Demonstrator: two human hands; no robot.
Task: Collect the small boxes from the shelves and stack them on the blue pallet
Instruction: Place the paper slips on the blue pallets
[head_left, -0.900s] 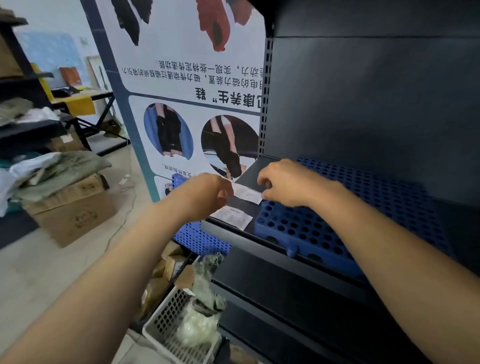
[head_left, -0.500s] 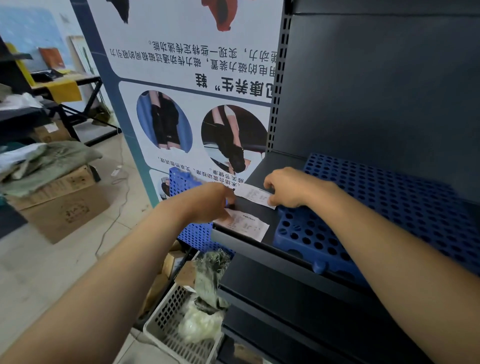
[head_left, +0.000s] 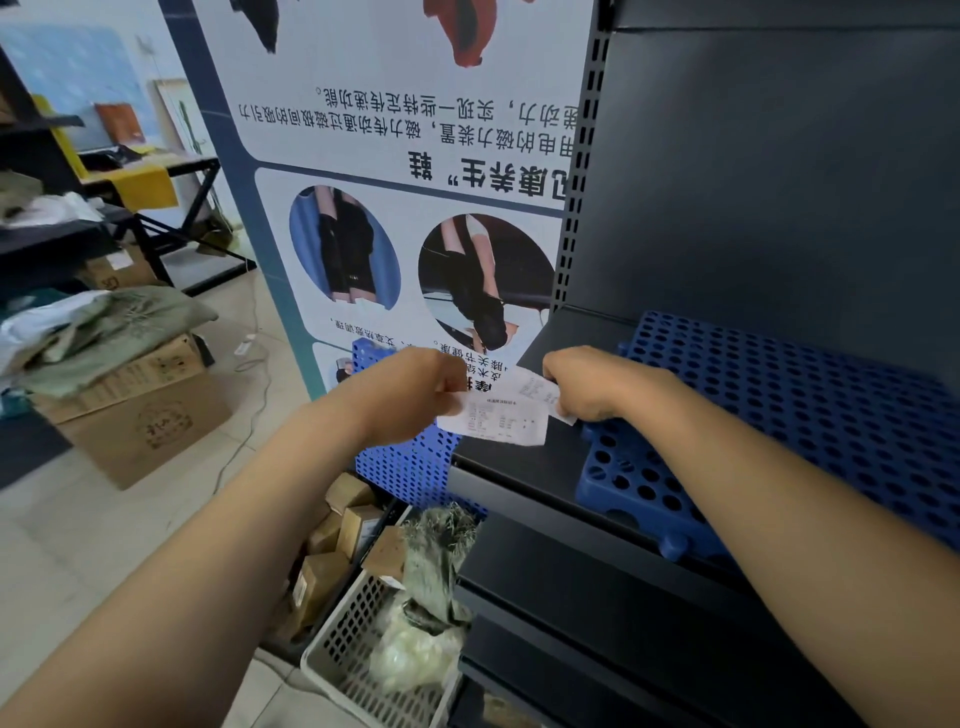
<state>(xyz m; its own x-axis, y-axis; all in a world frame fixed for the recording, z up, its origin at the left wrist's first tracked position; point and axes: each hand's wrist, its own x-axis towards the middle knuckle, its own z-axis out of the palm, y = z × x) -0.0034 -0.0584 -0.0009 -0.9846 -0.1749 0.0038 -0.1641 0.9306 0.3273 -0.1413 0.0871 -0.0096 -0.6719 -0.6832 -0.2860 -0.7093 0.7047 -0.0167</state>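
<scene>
Both hands pinch paper slips at the left corner of the blue pallet (head_left: 789, 415).

Below and left of the pallet, small boxes (head_left: 345, 525) lie on the floor beside a white basket (head_left: 332, 649). Just left of the pallet's near-left corner, the left hand (head_left: 415, 395) has its fingers curled on a printed slip (head_left: 493, 423). The right hand (head_left: 587, 384), at that corner, pinches a second slip (head_left: 535, 387). The pallet lies flat on a dark shelf (head_left: 519, 467), and a poster (head_left: 415, 156) stands beyond it to the left.
</scene>
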